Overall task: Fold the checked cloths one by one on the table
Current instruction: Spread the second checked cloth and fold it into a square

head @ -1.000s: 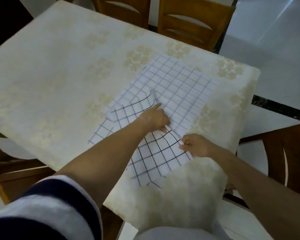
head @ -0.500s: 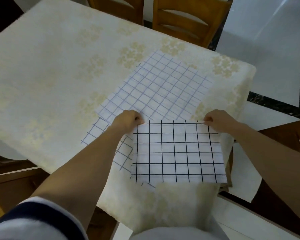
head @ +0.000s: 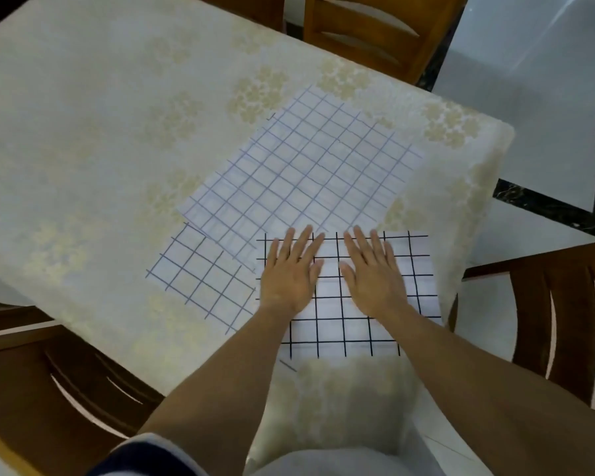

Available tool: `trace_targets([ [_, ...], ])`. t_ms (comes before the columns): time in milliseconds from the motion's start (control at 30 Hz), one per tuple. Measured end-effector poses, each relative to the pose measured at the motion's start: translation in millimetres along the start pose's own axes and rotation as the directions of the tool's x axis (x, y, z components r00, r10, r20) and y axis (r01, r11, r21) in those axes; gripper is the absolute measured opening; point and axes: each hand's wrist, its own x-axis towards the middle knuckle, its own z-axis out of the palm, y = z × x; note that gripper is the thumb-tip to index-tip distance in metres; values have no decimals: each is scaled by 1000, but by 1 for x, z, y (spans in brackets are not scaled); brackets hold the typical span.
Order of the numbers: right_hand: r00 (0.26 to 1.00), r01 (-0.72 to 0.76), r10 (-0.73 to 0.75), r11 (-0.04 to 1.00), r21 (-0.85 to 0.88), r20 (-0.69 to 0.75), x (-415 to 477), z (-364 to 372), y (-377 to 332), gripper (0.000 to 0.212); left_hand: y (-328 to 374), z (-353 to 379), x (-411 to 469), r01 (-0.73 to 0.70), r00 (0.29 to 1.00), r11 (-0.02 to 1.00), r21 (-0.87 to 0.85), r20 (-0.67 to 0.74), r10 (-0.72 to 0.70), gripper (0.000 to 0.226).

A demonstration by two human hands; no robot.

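A white cloth with bold black checks [head: 416,280] lies flat at the near right corner of the table [head: 100,139]. My left hand [head: 291,273] and my right hand [head: 371,273] rest on it side by side, palms down, fingers straight. A larger cloth with thin blue-grey checks [head: 306,170] lies flat behind it, its near edge just past my fingertips. A third checked cloth [head: 200,273] shows to the left, partly under the other two.
The table carries a cream cloth with a pale flower pattern. Wooden chairs stand at the far side [head: 385,32], at the right [head: 564,321] and at the near left [head: 49,379]. Pale glossy floor [head: 529,80] lies beyond the right edge.
My hands let go of the black-checked cloth's far corners and moved in to its middle. They now lie flat on it, and the cloth rests spread on the table.
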Motion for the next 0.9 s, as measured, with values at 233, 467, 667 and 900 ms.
trace_targets([
  [233,978,-194,199,978,-70,64,-8,-19,73,67,-51,-19,-13,86,994,986,143,62,-96,61],
  [467,992,11,-5,999,46,-124,-31,-15,-26,60,34,-7,-28,-49,995,998,-27,-88,46,61],
  [667,1000,-29,29,1000,-11,8,-63,9,5,61,22,13,-41,-4,998,1000,14,65,3,60],
  [900,924,-375,380,922,99,-36,-66,-18,82,72,1,-8,-35,-59,988,998,21,144,55,78],
])
